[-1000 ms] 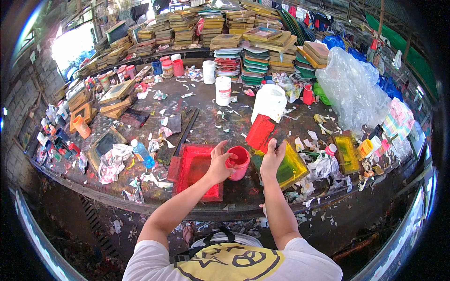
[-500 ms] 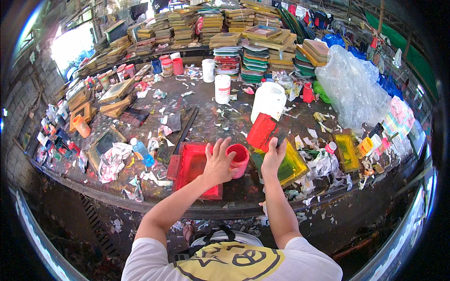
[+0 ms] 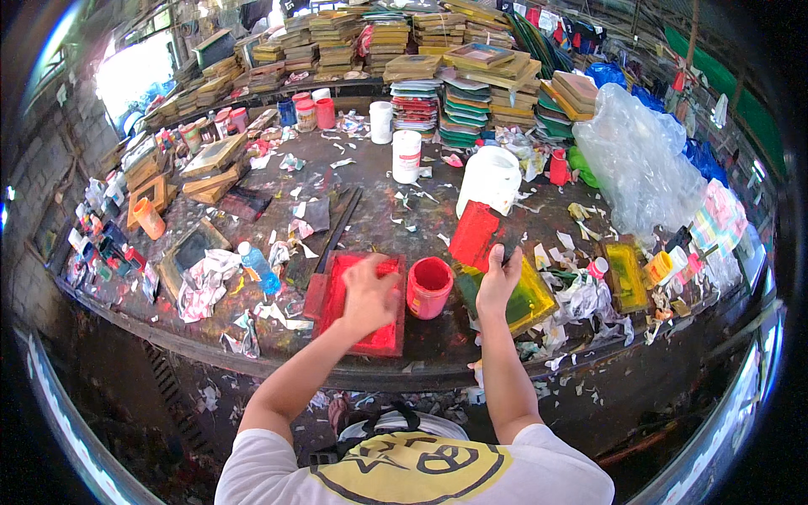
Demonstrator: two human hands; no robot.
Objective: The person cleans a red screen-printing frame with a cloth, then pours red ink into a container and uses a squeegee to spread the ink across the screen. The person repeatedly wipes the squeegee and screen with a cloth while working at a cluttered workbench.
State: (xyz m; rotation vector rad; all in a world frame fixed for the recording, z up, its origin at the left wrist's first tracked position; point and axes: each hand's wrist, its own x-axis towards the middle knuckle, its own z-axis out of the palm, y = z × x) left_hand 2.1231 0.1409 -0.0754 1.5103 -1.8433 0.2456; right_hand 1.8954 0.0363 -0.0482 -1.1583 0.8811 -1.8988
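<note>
My right hand [image 3: 500,286] is closed around the dark edge of a flat squeegee [image 3: 472,235] whose broad face is coated in red. It is held up over a yellow-and-green printing screen [image 3: 523,296]. My left hand [image 3: 370,295] hovers above a red-stained screen frame [image 3: 390,343], holding nothing, its fingers bent and apart. Between the two hands stands a pinkish-red ink pot [image 3: 429,289] without a lid, red inside; neither hand touches it.
A white tub [image 3: 488,181] and a white jar [image 3: 406,157] stand farther back. Paper scraps litter the dark table [image 3: 337,202]. A clear water bottle [image 3: 257,268] and crumpled cloth [image 3: 208,282] lie left. Stacked frames [image 3: 332,46] line the back; plastic sheeting [image 3: 627,160] fills the right.
My left hand has let go of the ink pot's rim and moved left over the red screen frame. The right hand still holds the squeegee in about the same place.
</note>
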